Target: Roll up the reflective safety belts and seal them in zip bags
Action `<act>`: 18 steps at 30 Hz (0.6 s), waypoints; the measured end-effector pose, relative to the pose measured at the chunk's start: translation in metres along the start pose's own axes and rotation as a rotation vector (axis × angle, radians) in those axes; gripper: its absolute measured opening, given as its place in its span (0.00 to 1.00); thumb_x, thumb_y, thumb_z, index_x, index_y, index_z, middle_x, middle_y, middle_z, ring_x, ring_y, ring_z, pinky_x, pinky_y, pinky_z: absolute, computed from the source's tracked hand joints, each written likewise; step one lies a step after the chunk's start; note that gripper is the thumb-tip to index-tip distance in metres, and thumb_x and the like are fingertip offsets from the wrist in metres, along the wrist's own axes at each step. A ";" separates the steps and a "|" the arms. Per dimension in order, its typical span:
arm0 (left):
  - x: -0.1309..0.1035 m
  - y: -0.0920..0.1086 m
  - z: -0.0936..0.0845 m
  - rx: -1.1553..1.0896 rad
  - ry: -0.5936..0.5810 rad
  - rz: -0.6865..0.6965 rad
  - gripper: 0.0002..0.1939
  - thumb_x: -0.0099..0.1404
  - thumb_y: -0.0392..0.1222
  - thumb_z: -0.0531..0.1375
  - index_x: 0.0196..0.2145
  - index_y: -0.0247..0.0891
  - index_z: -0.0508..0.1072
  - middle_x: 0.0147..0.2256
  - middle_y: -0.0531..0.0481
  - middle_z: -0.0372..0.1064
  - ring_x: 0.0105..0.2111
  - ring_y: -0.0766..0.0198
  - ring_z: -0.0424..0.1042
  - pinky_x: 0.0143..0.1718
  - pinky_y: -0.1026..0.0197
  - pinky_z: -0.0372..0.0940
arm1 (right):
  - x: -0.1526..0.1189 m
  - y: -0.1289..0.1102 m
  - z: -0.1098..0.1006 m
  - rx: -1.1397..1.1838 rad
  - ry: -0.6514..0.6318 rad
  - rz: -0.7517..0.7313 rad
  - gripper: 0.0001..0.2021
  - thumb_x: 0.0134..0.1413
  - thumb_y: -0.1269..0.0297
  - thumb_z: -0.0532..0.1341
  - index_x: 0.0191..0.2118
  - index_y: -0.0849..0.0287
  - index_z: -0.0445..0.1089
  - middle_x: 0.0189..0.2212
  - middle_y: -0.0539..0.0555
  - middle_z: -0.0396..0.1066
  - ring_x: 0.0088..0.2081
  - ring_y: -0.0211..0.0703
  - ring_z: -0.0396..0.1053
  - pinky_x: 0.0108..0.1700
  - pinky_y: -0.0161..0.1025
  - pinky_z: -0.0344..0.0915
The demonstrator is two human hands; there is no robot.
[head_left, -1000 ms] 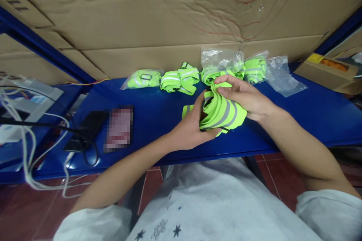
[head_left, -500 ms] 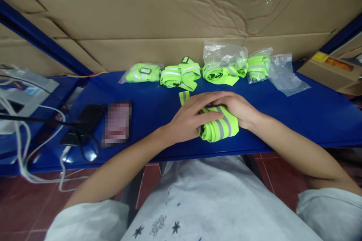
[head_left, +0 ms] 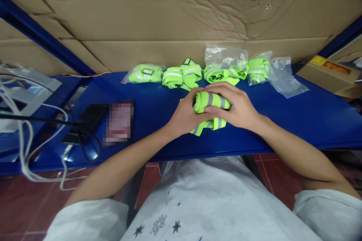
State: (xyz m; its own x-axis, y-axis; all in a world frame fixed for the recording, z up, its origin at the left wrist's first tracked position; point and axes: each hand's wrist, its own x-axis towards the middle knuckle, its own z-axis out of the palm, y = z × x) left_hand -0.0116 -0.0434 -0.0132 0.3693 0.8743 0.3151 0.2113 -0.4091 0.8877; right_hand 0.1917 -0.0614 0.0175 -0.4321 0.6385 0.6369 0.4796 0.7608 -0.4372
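Observation:
Both hands are closed around a rolled neon yellow-green reflective strap (head_left: 212, 99) with grey stripes, near the front of the blue tabletop. My left hand (head_left: 183, 115) grips the roll's left side, its fingers partly hidden. My right hand (head_left: 239, 103) wraps the right side, with the thumb across the front and the fingers over the far side. Looser folds of the same strap (head_left: 216, 123) hang beneath the roll, below the hands.
Along the cardboard wall (head_left: 158, 15) lie more strap rolls (head_left: 181, 76), some in clear plastic bags (head_left: 226, 55). A flat clear bag (head_left: 288, 79) and a cardboard box (head_left: 330, 73) are at right. At left are a black device (head_left: 83, 122), a pixelated rectangle (head_left: 118, 122) and white cables (head_left: 21, 147).
The roll has turned and moved slightly up and left. My right hand has come from behind it to its right side, thumb in front. Loose strap folds now show below.

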 end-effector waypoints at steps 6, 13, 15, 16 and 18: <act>0.005 -0.005 -0.004 -0.156 -0.099 0.063 0.50 0.48 0.54 0.79 0.62 0.45 0.61 0.63 0.42 0.64 0.61 0.49 0.69 0.59 0.50 0.69 | 0.004 0.004 -0.003 0.107 0.084 0.217 0.17 0.60 0.49 0.69 0.44 0.57 0.79 0.42 0.53 0.81 0.43 0.45 0.78 0.47 0.41 0.73; -0.002 0.014 0.001 -0.486 -0.518 -0.348 0.33 0.56 0.54 0.75 0.55 0.41 0.75 0.56 0.43 0.76 0.59 0.43 0.74 0.64 0.39 0.67 | 0.004 -0.003 -0.004 0.014 0.287 0.169 0.13 0.63 0.53 0.67 0.44 0.57 0.79 0.41 0.53 0.81 0.43 0.46 0.79 0.47 0.42 0.74; -0.005 0.014 0.006 -0.503 -0.521 -0.431 0.29 0.55 0.54 0.76 0.51 0.41 0.78 0.53 0.44 0.78 0.58 0.43 0.75 0.64 0.38 0.67 | 0.002 -0.005 -0.001 -0.092 0.331 0.048 0.13 0.62 0.54 0.68 0.48 0.56 0.78 0.46 0.55 0.81 0.49 0.49 0.78 0.53 0.45 0.74; -0.006 0.015 0.008 -0.512 -0.512 -0.453 0.29 0.54 0.54 0.76 0.50 0.40 0.79 0.53 0.44 0.79 0.58 0.43 0.76 0.64 0.38 0.67 | 0.001 -0.005 0.001 -0.126 0.339 0.010 0.14 0.62 0.55 0.68 0.48 0.55 0.78 0.47 0.55 0.80 0.50 0.49 0.78 0.54 0.46 0.74; -0.008 0.016 0.009 -0.552 -0.517 -0.487 0.29 0.53 0.53 0.77 0.49 0.40 0.80 0.52 0.44 0.80 0.57 0.43 0.76 0.63 0.39 0.68 | 0.001 -0.006 0.002 -0.161 0.347 -0.020 0.13 0.63 0.55 0.67 0.49 0.55 0.78 0.47 0.56 0.80 0.50 0.49 0.78 0.54 0.46 0.74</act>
State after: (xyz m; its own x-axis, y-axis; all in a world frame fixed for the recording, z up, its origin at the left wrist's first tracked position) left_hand -0.0035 -0.0594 -0.0049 0.7420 0.6366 -0.2101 0.0350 0.2762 0.9605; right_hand 0.1871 -0.0652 0.0192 -0.1712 0.5253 0.8335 0.5993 0.7270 -0.3351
